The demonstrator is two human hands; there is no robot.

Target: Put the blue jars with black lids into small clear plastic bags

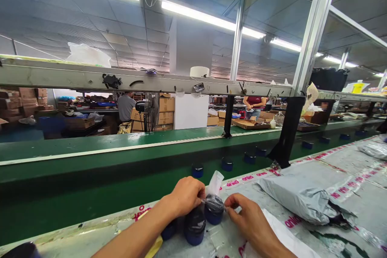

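Far left, at the frame's bottom corner, I saw the dark rim of a round container [21,251]. Across the middle ran a green conveyor belt [90,177], with small dark blue caps [197,170] spaced along its near edge. Beyond it stood a fan [151,111], stacked cardboard boxes [165,111] and two people at work in the distance.

At centre, my left hand [186,194] was closed, fingers pressed together, pinching the neck of a clear plastic bag [214,193] wrapped over a small dark blue jar [213,212]. My right hand [244,213] pinched the same bag from the other side with thumb and forefinger. The jar stood on the taped worktable [302,169], just beside two similar jars [195,227] under my left wrist.

I judged that the thin film could tear if the two pinches pulled apart too hard, and the neighbouring jars could be knocked over by my left wrist.

To the right lay a grey poly mailer [299,197], crumpled. The pink writing on the table's tape [231,182] was upside down and unclear; the digits on a marker on the rail [208,87] I could not read with certainty.
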